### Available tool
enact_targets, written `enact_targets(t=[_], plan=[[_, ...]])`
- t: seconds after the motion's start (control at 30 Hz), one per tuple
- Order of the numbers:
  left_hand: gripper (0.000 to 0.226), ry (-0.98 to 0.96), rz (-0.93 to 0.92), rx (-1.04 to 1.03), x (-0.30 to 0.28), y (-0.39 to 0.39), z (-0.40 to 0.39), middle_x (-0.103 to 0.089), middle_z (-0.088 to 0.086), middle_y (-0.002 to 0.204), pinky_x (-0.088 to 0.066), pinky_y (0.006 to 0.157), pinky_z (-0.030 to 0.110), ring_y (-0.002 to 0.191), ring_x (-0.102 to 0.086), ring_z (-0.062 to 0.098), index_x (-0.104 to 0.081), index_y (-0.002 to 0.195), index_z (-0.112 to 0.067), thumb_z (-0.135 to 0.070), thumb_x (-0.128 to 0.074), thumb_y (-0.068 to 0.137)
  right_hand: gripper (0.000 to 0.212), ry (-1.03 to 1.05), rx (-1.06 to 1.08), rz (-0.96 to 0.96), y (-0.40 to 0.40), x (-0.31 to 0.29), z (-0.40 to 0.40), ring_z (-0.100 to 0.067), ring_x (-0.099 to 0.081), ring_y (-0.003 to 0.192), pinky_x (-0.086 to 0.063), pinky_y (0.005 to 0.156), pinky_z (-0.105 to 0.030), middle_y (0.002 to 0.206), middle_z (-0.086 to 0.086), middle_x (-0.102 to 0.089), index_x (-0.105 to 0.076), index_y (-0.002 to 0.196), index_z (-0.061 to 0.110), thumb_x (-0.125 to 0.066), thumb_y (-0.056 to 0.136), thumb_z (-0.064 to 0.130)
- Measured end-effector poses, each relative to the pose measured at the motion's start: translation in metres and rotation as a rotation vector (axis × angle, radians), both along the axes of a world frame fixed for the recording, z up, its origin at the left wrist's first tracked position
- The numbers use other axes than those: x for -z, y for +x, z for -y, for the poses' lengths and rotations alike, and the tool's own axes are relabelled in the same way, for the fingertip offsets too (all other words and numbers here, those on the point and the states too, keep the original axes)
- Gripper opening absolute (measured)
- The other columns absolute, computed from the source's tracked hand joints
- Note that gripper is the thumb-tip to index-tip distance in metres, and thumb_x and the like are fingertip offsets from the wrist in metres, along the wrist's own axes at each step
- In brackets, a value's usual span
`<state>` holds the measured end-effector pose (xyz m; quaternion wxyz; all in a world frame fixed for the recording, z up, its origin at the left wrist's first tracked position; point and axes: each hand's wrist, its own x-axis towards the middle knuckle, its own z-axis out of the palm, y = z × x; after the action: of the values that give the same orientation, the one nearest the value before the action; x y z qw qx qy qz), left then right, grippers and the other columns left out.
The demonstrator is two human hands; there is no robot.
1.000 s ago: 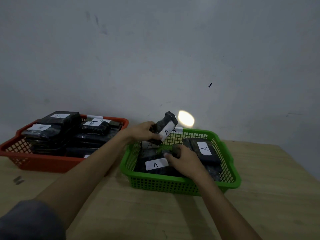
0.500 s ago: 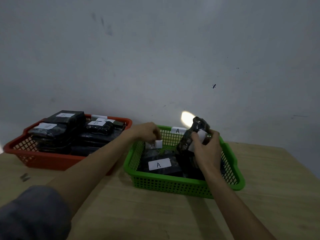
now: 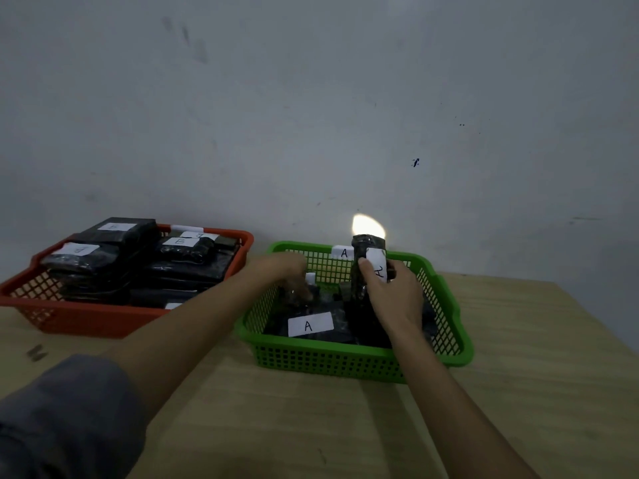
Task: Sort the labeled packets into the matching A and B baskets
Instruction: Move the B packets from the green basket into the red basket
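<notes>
A green basket (image 3: 345, 363) with an A tag on its far rim stands at centre right on the wooden table. My right hand (image 3: 392, 293) grips a black packet (image 3: 368, 261) with a white A label, held upright over the basket's middle. My left hand (image 3: 292, 276), blurred, reaches into the basket's left back part and closes on another black packet (image 3: 313, 290) there. A flat packet labelled A (image 3: 311, 326) lies in the basket's front. An orange basket (image 3: 86, 318) at left holds several stacked black packets labelled B (image 3: 179, 242).
The table (image 3: 518, 392) ends at a grey wall just behind both baskets. A bright light spot (image 3: 366, 226) shows on the wall behind the green basket. A small dark mark (image 3: 36, 352) sits on the table at front left.
The A packet went from my left hand to my right hand, which now holds it upright over the basket. My left hand dropped into the basket's left back part.
</notes>
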<state>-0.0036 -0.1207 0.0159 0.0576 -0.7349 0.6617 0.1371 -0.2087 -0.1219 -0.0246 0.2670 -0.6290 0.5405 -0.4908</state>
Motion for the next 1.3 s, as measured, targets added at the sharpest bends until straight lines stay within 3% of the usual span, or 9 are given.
enact_targets(t=[0.23, 0.33, 0.47, 0.63, 0.73, 0.87, 1.03, 1.13, 1.3], plan=[[0.044, -0.479, -0.224, 0.204, -0.032, 0.013, -0.034, -0.056, -0.005, 0.103, -0.047, 0.069, 0.019, 0.088, -0.057, 0.009, -0.072, 0.100, -0.019, -0.051, -0.081, 0.071, 0.042, 0.018, 0.069, 0.055, -0.002, -0.002, 0.000, -0.015, -0.065, 0.081, -0.052, 0.071, -0.034, 0.089, 0.005, -0.070, -0.070, 0.097, 0.023, -0.062, 0.084, 0.062], [0.038, -0.534, -0.373, 0.168, -0.013, 0.022, -0.043, -0.059, -0.004, 0.106, -0.053, 0.081, 0.030, 0.095, -0.059, 0.011, -0.073, 0.098, -0.019, -0.051, -0.073, 0.080, 0.045, 0.040, 0.060, 0.044, -0.001, -0.002, 0.000, -0.017, -0.065, 0.083, -0.055, 0.075, -0.037, 0.092, 0.003, -0.070, -0.069, 0.102, 0.022, -0.062, 0.084, 0.063], [0.019, -0.496, -0.485, 0.132, 0.002, 0.034, -0.043, -0.058, 0.003, 0.120, -0.050, 0.100, 0.039, 0.110, -0.058, 0.018, -0.072, 0.105, -0.016, -0.020, -0.073, 0.087, 0.045, 0.038, 0.057, 0.044, -0.002, -0.001, 0.000, -0.015, -0.065, 0.083, -0.050, 0.071, -0.033, 0.091, 0.004, -0.070, -0.070, 0.100, 0.023, -0.061, 0.083, 0.064], [0.023, -0.540, -0.506, 0.172, 0.008, 0.036, -0.038, -0.050, 0.003, 0.120, -0.050, 0.096, 0.029, 0.107, -0.054, 0.013, -0.064, 0.109, -0.021, -0.016, -0.071, 0.088, 0.050, 0.051, 0.047, 0.037, -0.001, 0.000, 0.002, -0.017, -0.065, 0.086, -0.055, 0.079, -0.039, 0.093, 0.003, -0.071, -0.071, 0.104, 0.022, -0.061, 0.082, 0.066], [0.020, -0.553, -0.270, 0.131, 0.014, 0.031, -0.029, -0.051, 0.004, 0.119, -0.048, 0.090, 0.031, 0.102, -0.054, 0.018, -0.065, 0.110, -0.018, -0.021, -0.068, 0.090, 0.049, 0.046, 0.036, 0.034, -0.001, 0.001, 0.002, -0.016, -0.066, 0.085, -0.055, 0.077, -0.037, 0.093, 0.003, -0.071, -0.071, 0.105, 0.022, -0.062, 0.083, 0.064], [0.022, -0.514, 0.107, 0.280, 0.025, 0.011, -0.013, -0.065, 0.001, 0.119, -0.043, 0.103, 0.040, 0.115, -0.055, 0.022, -0.069, 0.109, -0.022, -0.031, -0.065, 0.090, 0.044, 0.037, 0.053, 0.062, -0.001, 0.000, 0.001, -0.012, -0.064, 0.082, -0.052, 0.071, -0.033, 0.090, 0.006, -0.070, -0.070, 0.099, 0.023, -0.061, 0.084, 0.064], [0.063, -0.029, -0.154, 0.188, 0.041, -0.017, 0.013, -0.058, 0.005, 0.136, -0.046, 0.103, 0.041, 0.120, -0.056, 0.026, -0.046, 0.144, -0.017, -0.043, -0.065, 0.090, 0.040, 0.047, 0.063, 0.083, -0.002, 0.000, 0.001, -0.009, -0.064, 0.079, -0.045, 0.062, -0.028, 0.088, 0.006, -0.070, -0.070, 0.095, 0.024, -0.062, 0.085, 0.061], [0.064, 0.110, -0.194, 0.161, 0.039, -0.015, 0.021, -0.055, 0.006, 0.139, -0.043, 0.102, 0.038, 0.121, -0.054, 0.026, -0.043, 0.145, -0.015, -0.039, -0.065, 0.090, 0.038, 0.045, 0.070, 0.090, -0.002, 0.000, 0.002, -0.008, -0.064, 0.075, -0.041, 0.056, -0.025, 0.084, 0.007, -0.069, -0.069, 0.091, 0.024, -0.062, 0.084, 0.061], [0.028, -0.276, -0.428, 0.160, 0.042, -0.004, 0.013, -0.061, 0.000, 0.104, -0.048, 0.079, 0.027, 0.100, -0.059, 0.020, -0.060, 0.100, -0.017, -0.002, -0.074, 0.079, 0.039, 0.039, 0.076, 0.096, -0.002, 0.000, 0.002, -0.009, -0.063, 0.076, -0.039, 0.055, -0.025, 0.084, 0.006, -0.069, -0.069, 0.092, 0.023, -0.063, 0.084, 0.060]])
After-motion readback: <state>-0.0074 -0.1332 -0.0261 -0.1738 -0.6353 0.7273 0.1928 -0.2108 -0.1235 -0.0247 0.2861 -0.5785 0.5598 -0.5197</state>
